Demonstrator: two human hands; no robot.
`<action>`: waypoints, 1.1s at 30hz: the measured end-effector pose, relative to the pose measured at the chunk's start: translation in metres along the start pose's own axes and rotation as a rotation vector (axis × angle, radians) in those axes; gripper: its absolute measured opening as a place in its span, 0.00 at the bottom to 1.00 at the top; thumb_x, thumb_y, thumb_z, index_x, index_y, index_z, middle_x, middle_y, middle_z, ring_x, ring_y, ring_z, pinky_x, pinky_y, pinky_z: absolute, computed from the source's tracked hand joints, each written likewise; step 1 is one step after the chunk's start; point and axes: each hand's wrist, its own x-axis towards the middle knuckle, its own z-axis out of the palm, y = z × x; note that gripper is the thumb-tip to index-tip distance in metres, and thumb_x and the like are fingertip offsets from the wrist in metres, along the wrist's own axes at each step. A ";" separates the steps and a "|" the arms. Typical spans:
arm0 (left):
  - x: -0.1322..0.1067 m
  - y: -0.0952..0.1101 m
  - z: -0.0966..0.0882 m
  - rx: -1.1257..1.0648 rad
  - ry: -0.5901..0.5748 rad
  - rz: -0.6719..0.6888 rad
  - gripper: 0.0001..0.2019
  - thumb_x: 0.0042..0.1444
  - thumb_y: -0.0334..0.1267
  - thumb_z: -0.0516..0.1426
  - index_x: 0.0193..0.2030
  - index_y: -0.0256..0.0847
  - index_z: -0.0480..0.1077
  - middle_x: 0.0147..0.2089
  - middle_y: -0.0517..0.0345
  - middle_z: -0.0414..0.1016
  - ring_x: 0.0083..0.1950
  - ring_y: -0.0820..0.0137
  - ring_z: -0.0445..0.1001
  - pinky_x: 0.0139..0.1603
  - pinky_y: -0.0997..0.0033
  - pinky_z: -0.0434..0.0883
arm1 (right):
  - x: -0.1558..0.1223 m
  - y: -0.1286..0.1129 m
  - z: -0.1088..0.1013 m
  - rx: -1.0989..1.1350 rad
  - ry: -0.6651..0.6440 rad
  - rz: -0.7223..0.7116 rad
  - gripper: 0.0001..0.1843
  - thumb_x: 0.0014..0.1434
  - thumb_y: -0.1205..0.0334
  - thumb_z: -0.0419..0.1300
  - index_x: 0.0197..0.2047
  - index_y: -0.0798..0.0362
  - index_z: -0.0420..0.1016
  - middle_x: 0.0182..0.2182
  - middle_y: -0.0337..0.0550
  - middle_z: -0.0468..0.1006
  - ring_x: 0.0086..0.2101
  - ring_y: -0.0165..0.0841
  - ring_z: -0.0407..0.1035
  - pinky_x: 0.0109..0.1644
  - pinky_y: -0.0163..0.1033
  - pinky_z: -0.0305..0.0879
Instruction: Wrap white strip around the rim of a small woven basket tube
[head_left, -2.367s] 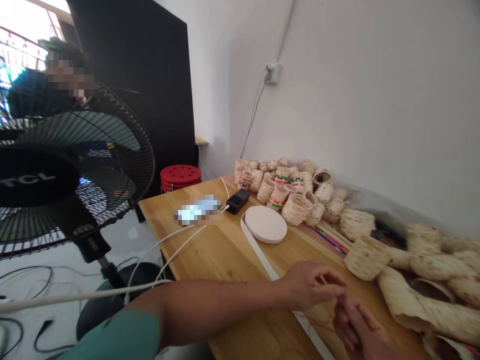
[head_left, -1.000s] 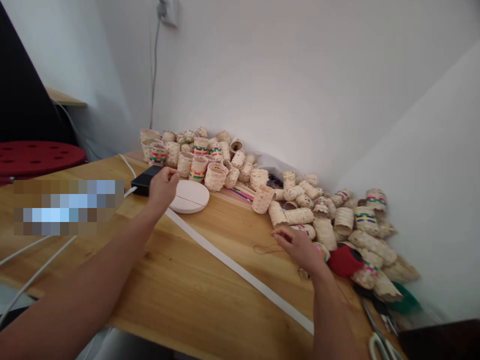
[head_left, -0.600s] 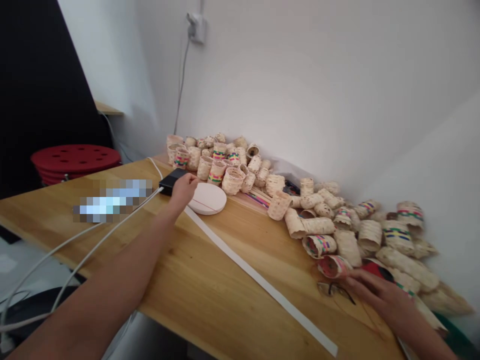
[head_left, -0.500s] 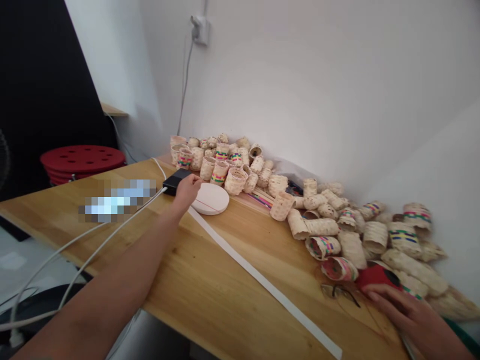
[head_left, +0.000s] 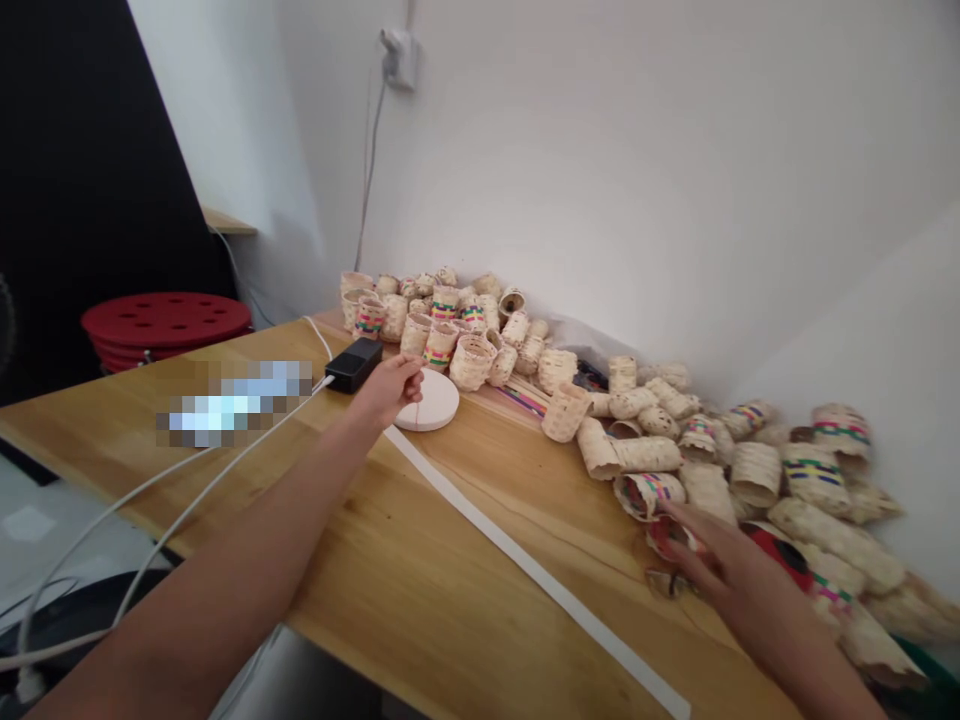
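My left hand is closed in a pinch above the white disc-shaped roll. A thin thread hangs from its fingertips across the roll, and a faint line of it trails over the table. My right hand reaches in from the lower right with its fingers stretched out. Its fingertips are over a small pink woven basket, partly covering it; whether they touch cannot be seen. Just in front lies a pair of eyeglasses, partly hidden. Behind this hand rests a red and black object.
Many small woven baskets are heaped along the wall. A white strip runs diagonally over the wooden table. Left are a black power bank, a blurred lit screen, white cables and red stools.
My left hand has moved slightly right, off the power bank's side, drawing the thread with it. My right hand has left the red and black object and moved left over the pink basket.
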 end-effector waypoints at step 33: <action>-0.006 0.010 0.003 -0.669 -0.287 0.063 0.06 0.60 0.25 0.52 0.34 0.37 0.67 0.23 0.63 0.63 0.20 0.78 0.59 0.21 0.80 0.59 | 0.095 -0.186 0.147 1.324 -0.424 0.097 0.17 0.52 0.51 0.62 0.41 0.53 0.76 0.23 0.36 0.74 0.20 0.25 0.63 0.26 0.32 0.58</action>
